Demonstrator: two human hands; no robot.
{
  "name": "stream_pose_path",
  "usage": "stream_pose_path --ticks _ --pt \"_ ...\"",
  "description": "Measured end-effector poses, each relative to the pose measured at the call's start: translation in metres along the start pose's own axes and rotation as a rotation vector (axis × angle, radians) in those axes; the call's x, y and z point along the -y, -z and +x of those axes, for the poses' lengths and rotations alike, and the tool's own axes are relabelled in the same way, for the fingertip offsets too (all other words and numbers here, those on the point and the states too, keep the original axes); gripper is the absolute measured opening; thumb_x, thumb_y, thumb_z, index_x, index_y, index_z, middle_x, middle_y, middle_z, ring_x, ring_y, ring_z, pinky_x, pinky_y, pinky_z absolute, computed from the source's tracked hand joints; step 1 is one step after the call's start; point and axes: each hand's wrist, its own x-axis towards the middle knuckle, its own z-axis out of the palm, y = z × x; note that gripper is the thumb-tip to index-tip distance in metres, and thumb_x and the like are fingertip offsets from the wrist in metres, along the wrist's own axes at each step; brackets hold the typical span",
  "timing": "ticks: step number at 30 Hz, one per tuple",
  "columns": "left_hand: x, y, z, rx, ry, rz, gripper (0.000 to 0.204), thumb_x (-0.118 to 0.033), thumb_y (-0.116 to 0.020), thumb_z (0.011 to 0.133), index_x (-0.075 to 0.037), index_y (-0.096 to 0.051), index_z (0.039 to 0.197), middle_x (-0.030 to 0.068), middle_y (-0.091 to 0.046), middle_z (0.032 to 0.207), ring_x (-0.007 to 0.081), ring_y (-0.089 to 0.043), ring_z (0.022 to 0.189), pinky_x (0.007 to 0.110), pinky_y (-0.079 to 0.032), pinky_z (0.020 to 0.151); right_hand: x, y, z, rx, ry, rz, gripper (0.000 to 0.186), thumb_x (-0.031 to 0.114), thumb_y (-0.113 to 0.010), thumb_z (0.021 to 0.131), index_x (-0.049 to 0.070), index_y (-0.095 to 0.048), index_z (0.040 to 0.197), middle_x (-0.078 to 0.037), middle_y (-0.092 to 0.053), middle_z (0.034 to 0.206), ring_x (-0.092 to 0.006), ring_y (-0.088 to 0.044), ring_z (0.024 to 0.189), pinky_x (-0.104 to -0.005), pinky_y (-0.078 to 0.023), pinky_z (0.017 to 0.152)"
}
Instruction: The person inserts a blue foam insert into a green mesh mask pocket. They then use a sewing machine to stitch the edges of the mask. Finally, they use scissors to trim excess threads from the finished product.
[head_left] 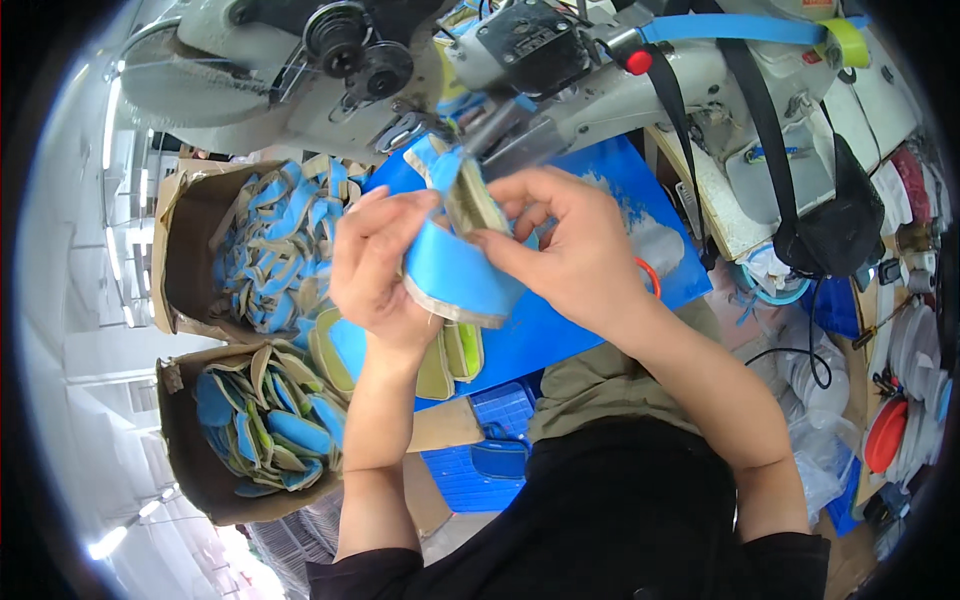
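My left hand [380,260] grips a curved blue fabric piece [455,280] with a grey-white lower edge and a pale beige-green strip standing up from it. My right hand [540,220] holds the same piece at its upper right, thumb pressed against it and fingers curled. Both hands are just below the metal head of a sewing machine [520,50]. A stack of olive, green and blue flat pieces [430,370] lies below my left hand on a blue mat [630,170]. A red-orange handle [648,268] shows beside my right wrist, the rest hidden.
Cardboard boxes at left hold many blue-beige pieces [270,250] and blue-green ones [265,430]. Black straps [760,140] hang at upper right. Blue plastic crates [495,410] sit below the mat. A red round tray [885,435] and plastic bags [815,400] are at right.
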Motion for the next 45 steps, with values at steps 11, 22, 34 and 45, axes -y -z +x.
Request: stream_pose_path --ticks 11,22,34,45 --pt "-0.007 -0.014 0.005 0.063 -0.213 0.057 0.029 -0.011 -0.08 0.07 -0.005 -0.078 0.098 0.0076 -0.076 0.097 0.0228 -0.075 0.09 0.033 -0.055 0.074 -0.01 -0.006 -0.011 -0.052 -0.139 0.165 0.01 0.003 -0.079 0.084 0.0 -0.073 0.091 -0.005 -0.072 0.078 -0.0086 -0.066 0.07 -0.0256 -0.051 0.064" --pt "0.016 -0.016 0.011 0.081 -0.196 0.086 0.027 -0.011 -0.077 0.071 -0.008 -0.079 0.097 0.0045 -0.078 0.097 0.0195 -0.075 0.09 0.033 -0.055 0.078 -0.023 -0.019 0.015 -0.121 -0.117 0.092 0.017 0.003 -0.078 0.081 0.003 -0.077 0.098 -0.005 -0.073 0.077 -0.0102 -0.068 0.069 -0.0261 -0.05 0.061" --pt "0.018 -0.02 0.003 -0.057 0.194 -0.206 0.023 -0.005 -0.081 0.082 -0.002 -0.074 0.103 0.0124 -0.079 0.1 0.0239 -0.076 0.09 0.037 -0.059 0.087 -0.032 -0.023 0.014 -0.24 0.315 -0.272 0.025 0.008 -0.085 0.076 0.008 -0.069 0.095 -0.007 -0.07 0.087 -0.0221 -0.072 0.076 -0.0329 -0.055 0.064" --pt "0.002 -0.024 0.009 0.041 -0.068 -0.066 0.022 -0.01 -0.084 0.079 -0.004 -0.078 0.099 0.0121 -0.079 0.099 0.0251 -0.078 0.097 0.039 -0.061 0.088 -0.042 -0.026 0.009 -0.25 0.244 -0.228 0.021 0.005 -0.084 0.077 0.006 -0.069 0.092 -0.008 -0.071 0.085 -0.0248 -0.072 0.075 -0.0338 -0.054 0.064"
